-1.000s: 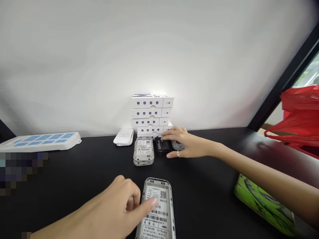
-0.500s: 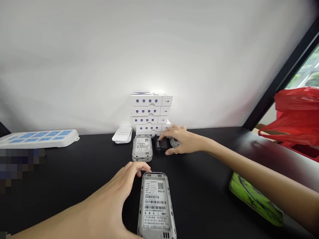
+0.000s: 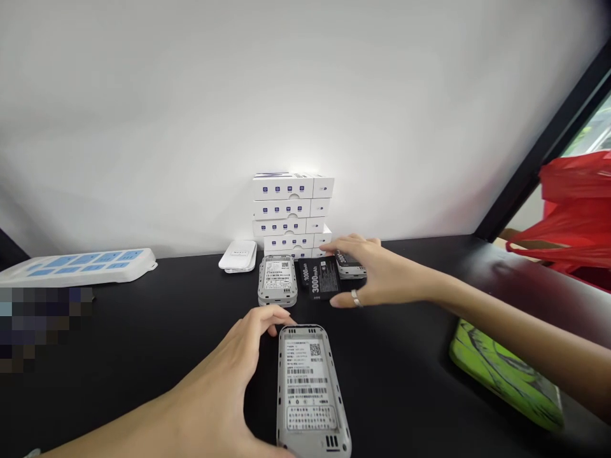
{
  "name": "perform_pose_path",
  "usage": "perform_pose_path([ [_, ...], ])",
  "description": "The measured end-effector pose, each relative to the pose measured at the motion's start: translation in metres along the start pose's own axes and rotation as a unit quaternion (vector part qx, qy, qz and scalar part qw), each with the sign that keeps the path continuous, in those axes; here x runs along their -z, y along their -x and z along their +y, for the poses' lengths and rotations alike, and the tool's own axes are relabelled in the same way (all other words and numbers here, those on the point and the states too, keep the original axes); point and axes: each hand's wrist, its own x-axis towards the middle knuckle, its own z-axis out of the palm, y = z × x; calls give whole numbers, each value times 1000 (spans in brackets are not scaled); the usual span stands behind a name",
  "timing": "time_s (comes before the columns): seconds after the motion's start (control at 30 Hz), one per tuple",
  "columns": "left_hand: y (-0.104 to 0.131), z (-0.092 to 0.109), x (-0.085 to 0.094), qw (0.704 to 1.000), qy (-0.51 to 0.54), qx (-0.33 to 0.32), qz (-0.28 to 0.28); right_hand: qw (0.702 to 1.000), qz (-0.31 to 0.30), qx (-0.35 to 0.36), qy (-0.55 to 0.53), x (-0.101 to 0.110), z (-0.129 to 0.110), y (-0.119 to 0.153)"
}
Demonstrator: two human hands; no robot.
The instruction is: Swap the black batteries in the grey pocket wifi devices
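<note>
A grey device casing point(image 3: 311, 388) with a printed label and an open back lies at the front. My left hand point(image 3: 238, 375) curves around its left side, fingertips at its top edge and thumb at its bottom left. Farther back, my right hand point(image 3: 370, 270), wearing a ring, is over a black 3000mAh battery point(image 3: 324, 280), with thumb and fingers at its right side. Another black battery point(image 3: 304, 273) shows beneath it. To the right, partly behind that hand, is a grey device with a battery in it point(image 3: 349, 266). Stacked grey casings point(image 3: 277, 280) sit left of the batteries.
White boxes point(image 3: 284, 208) are stacked against the wall, with white covers point(image 3: 238, 256) piled to their left. A white power strip point(image 3: 81, 266) lies far left. A green patterned case point(image 3: 506, 375) is under my right forearm; a red bag point(image 3: 573, 216) is beyond.
My right hand has moved slightly right, and a battery now shows displaced toward the front and right of the other. My left hand stays around the casing. The view has shifted a little.
</note>
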Motion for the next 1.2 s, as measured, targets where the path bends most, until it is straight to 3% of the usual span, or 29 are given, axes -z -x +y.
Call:
perform_pose_path([
  [0.23, 2, -1, -2, 999, 18, 31, 14, 992, -41, 33, -116, -25, -48, 39],
  [0.4, 1, 2, -2, 999, 20, 40, 20, 981, -88, 1, -171, -33, -50, 38],
  [0.53, 1, 5, -1, 999, 27, 40, 11, 970, -113, 22, -215, -29, -51, 42],
  [0.73, 1, 7, -2, 998, 32, 48, 27, 973, -119, 103, -171, -33, -55, 50],
  [0.93, 3, 1, -5, 998, 37, 28, 38, 983, -104, 120, -92, -37, -62, 55],
  [1.03, 3, -4, -5, 999, 7, 5, 33, 985, -130, 98, -59, -23, -58, 57],
  [1.2, 1, -6, -2, 999, -34, 6, 8, 977, -200, -49, 50, 4, -25, 68],
])
